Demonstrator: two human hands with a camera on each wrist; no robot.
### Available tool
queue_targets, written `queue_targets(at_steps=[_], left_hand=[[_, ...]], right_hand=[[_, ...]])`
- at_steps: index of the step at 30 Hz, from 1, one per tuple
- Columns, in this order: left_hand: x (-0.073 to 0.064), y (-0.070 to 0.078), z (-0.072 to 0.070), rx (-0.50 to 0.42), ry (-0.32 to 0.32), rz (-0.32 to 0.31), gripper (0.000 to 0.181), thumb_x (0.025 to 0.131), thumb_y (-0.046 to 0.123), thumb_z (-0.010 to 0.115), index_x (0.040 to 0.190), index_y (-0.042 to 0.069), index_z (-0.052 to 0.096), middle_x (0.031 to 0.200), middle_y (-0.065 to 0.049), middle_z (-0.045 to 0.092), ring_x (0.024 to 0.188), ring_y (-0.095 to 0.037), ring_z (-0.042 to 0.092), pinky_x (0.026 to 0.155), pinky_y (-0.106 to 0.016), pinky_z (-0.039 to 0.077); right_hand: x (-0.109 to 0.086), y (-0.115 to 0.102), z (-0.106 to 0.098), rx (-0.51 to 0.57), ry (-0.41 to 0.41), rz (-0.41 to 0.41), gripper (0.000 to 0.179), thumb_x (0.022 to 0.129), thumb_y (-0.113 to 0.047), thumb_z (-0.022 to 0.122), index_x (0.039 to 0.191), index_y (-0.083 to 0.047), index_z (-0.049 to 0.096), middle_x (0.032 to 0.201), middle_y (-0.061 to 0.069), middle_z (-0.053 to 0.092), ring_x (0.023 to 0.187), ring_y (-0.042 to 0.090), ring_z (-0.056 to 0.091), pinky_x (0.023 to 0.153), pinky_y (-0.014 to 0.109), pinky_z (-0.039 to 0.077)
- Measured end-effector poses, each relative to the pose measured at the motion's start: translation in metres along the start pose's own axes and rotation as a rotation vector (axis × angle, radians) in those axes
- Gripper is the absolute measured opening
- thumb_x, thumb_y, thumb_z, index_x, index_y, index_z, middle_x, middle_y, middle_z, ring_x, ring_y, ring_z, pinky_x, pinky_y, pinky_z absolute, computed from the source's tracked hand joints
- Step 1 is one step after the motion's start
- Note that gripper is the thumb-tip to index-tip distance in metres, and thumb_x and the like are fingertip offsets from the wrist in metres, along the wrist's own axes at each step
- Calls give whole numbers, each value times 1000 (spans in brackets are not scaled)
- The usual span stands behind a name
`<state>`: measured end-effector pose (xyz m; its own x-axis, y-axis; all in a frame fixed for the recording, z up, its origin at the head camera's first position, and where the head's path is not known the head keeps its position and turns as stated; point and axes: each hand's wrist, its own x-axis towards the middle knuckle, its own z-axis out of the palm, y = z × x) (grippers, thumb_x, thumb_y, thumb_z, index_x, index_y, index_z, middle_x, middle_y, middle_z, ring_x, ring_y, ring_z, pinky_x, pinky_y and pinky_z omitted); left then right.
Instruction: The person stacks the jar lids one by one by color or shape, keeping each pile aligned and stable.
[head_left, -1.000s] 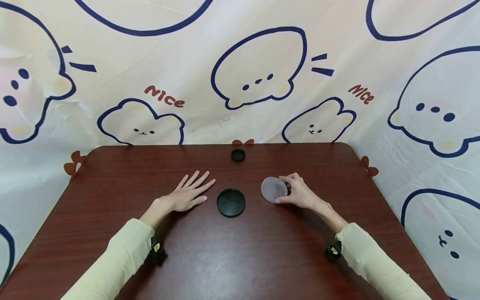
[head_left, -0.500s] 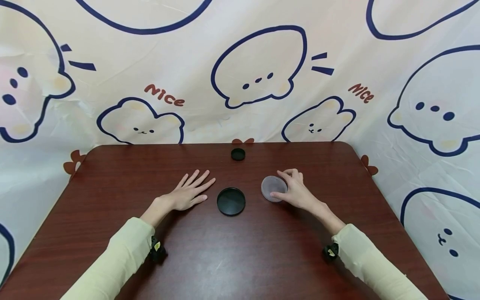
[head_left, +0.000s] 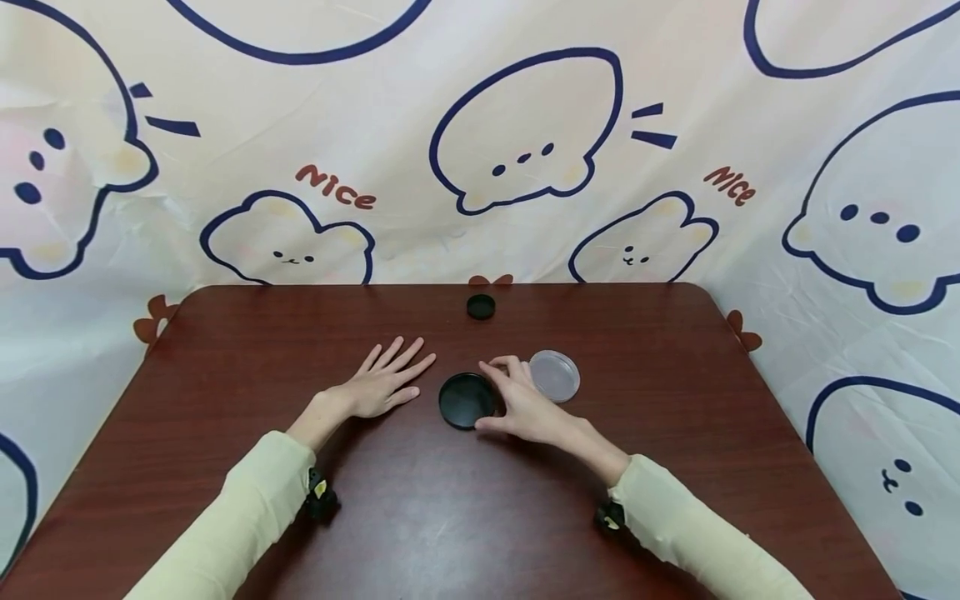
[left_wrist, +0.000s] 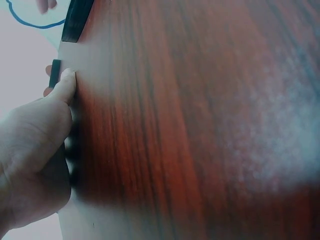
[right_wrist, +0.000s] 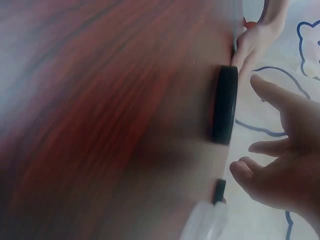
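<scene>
My left hand [head_left: 371,393] lies on the brown table with its fingers spread, left of a large round black lid-like dish [head_left: 465,402]. My right hand [head_left: 525,408] hovers at that dish's right edge, thumb and fingers parted around its near rim side. In the right wrist view, a gap shows between the right hand [right_wrist: 287,155] and the black dish [right_wrist: 226,105], so it holds nothing. A clear round shallow dish [head_left: 557,378] rests flat just behind the right hand. Farther back sits a small black round cap [head_left: 481,307].
The brown tabletop [head_left: 247,333] has rounded far corners. Behind it and on both sides hangs a pale cloth [head_left: 405,242] with blue cartoon outlines. A dark wrist device [head_left: 321,497] sits below the left wrist, and another [head_left: 611,517] below the right.
My right hand has let go of the clear dish and moved left to the large black dish. The clear dish stays where it was. My left hand has not moved.
</scene>
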<state>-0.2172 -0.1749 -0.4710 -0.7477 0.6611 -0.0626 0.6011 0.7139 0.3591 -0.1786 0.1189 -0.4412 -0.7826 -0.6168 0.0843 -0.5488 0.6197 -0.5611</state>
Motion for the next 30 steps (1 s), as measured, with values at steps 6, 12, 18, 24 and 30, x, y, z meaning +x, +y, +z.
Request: queue_targets(at_steps=[6,12,18,24,30], left_hand=[[3,-4,3,-11,-7,0,59,104,40,40,156,19,21,161,-13,4,144,-41,-2,109,-62,-1],[5,-7,6,-14,-7,-4,59,104,41,39,156,21,20,162,-11,3,145,-38,-4,110,-60,-3],[4,-9,7,-1,-4,-13,59,104,41,38,156,21,20,162,-10,3,145,-37,-4,110,-60,-3],[3,-8,5,-13,-11,-6,59,104,41,38,156,19,21,162,-11,3,145,-39,-4,110,-60,-3],[3,-7,5,-13,-26,-14,59,104,42,38,156,22,19,162,-10,1,145,-38,-4,110,-60,-3]], right_hand=[[12,-3,14,-24,-59,23,95,76,-34,83,148,4,32,141,21,29,119,34,32,97,44,38],[16,-1,17,-59,-42,37,91,77,-32,83,146,5,35,137,20,34,116,32,35,94,42,40],[19,5,12,-65,-35,61,89,79,-32,82,145,6,36,136,20,34,115,33,35,94,42,40],[21,9,7,-78,-18,100,88,79,-31,82,145,5,36,136,20,36,118,35,35,97,45,37],[21,10,6,-85,-37,116,89,80,-32,81,146,4,35,137,21,35,119,35,35,97,45,37]])
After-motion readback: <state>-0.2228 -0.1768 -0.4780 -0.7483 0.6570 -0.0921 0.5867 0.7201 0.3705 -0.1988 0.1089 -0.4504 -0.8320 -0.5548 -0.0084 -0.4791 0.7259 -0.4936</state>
